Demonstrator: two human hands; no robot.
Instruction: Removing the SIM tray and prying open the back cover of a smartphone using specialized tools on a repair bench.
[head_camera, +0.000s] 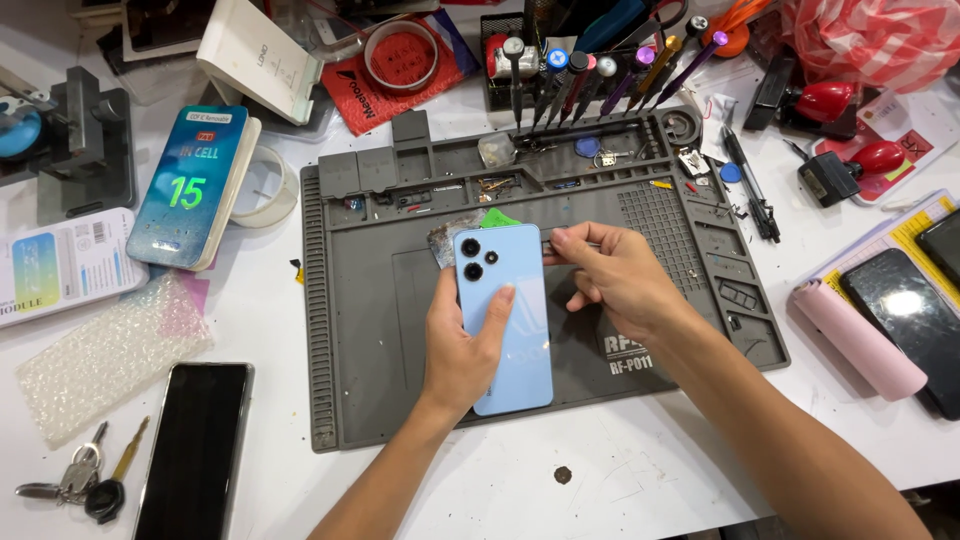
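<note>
Phone (510, 330): light blue, back face up, on the grey mat (400, 400); the camera cluster sits at the far end.
Phone axis: the long axis runs away from the person, nearly parallel to the mat's short sides, with the near end tipped slightly to the right.
Left hand (462, 345): grasps the phone from its left edge; the thumb lies across the back cover and the fingers wrap out of sight behind it. Whether the phone rests on the mat or is lifted slightly cannot be told.
Right hand (612, 275): closed in a pinch on a thin metal tool (553, 243), which is mostly hidden by the fingers. The tip meets the phone's right edge near the far end.
Nearer hand: both are at the phone; the left hand carries it, and the right hand works from the right side.
Phone surface: smooth, glossy back, rounded corners, three dark round lenses.
Mat: matt grey, soft-looking, ribbed along the left edge, with moulded trays along the far edge holding small parts.
Behind the phone: a crinkled silvery sheet (445, 240) and a green tab (497, 217), both partly covered by the phone.
Screwdrivers (600, 75): a row with coloured caps, upright at the far edge of the mat.
Second phone (195, 450): black, glossy, lying on the white table (640, 480), well to the left of the mat.
Bubble wrap (105, 355): clear, lying just beyond the second phone.
Keys (85, 480): metal, near the table's left corner.
</note>
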